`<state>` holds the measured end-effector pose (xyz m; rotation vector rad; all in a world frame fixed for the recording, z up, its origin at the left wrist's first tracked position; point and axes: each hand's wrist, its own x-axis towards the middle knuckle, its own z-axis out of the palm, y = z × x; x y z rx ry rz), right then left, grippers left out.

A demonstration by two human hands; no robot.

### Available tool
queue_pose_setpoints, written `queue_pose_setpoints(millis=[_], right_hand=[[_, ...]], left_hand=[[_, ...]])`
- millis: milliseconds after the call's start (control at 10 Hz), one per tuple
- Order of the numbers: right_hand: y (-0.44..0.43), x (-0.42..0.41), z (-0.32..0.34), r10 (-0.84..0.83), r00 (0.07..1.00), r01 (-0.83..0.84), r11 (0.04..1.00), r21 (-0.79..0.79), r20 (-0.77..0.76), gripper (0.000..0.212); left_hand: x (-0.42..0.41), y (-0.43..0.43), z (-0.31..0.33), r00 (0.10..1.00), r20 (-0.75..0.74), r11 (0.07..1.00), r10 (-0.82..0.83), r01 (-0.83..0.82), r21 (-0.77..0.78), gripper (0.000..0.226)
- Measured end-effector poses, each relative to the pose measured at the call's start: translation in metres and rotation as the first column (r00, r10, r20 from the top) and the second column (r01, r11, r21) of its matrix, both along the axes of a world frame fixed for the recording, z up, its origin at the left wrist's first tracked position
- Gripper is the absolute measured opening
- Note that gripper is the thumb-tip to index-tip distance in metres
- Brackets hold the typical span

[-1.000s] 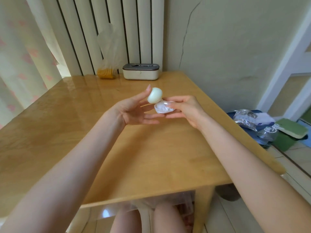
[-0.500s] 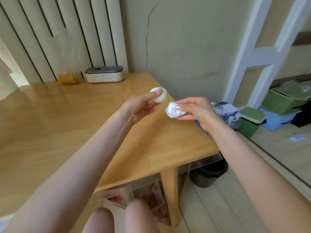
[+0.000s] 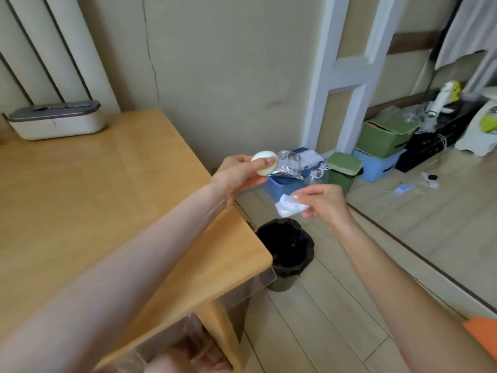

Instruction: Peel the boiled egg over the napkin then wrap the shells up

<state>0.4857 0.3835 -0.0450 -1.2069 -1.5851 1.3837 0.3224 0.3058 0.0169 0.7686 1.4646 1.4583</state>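
My left hand [image 3: 238, 175] pinches a peeled white boiled egg [image 3: 264, 162] between thumb and fingers, held beyond the right edge of the wooden table [image 3: 113, 200]. Lower and to the right, my right hand [image 3: 324, 201] grips a crumpled white napkin bundle [image 3: 289, 207] by its fingertips. The bundle hangs in the air above and slightly right of a black-lined waste bin [image 3: 286, 250] on the floor. The shells are hidden inside the napkin, if they are there.
A white lidded box [image 3: 55, 121] stands at the table's far edge by the radiator. On the floor beyond the bin are a blue tub with foil packaging [image 3: 287, 170], green and blue storage boxes [image 3: 382, 146] and small clutter. Pale wood flooring stretches to the right.
My view has swung right, off the table toward the floor. Both hands have moved right past the table edge, and the napkin bundle now hangs above the waste bin.
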Motion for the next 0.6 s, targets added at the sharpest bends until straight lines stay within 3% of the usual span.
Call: queue_pose_setpoints(millis=[200, 300, 400, 500, 600], right_hand=[[0.052, -0.012, -0.051, -0.108, 0.985, 0.114, 0.992, -0.044, 0.134, 0.014], [0.079, -0.021, -0.079, -0.091, 0.940, 0.102, 0.995, -0.015, 0.329, 0.028], [0.087, -0.023, -0.090, 0.017, 0.896, 0.032, 0.994, -0.103, 0.445, 0.040], [0.090, -0.022, -0.086, 0.055, 0.892, -0.009, 0.995, -0.104, 0.449, 0.036], [0.088, -0.022, -0.077, 0.086, 0.948, -0.038, 0.986, -0.160, 0.305, 0.026]], left_hand=[[-0.003, 0.043, -0.013, 0.998, -0.061, 0.998, -0.019, 0.016, -0.059, 0.051], [-0.007, 0.055, -0.017, 0.999, -0.046, 0.998, -0.003, 0.001, -0.055, 0.051], [-0.009, 0.061, -0.023, 0.999, -0.047, 0.998, -0.009, 0.006, -0.066, 0.052], [-0.010, 0.062, -0.027, 0.998, -0.054, 0.998, -0.012, 0.009, -0.066, 0.052], [-0.010, 0.063, -0.030, 0.999, -0.053, 0.997, 0.010, -0.014, -0.069, 0.052]])
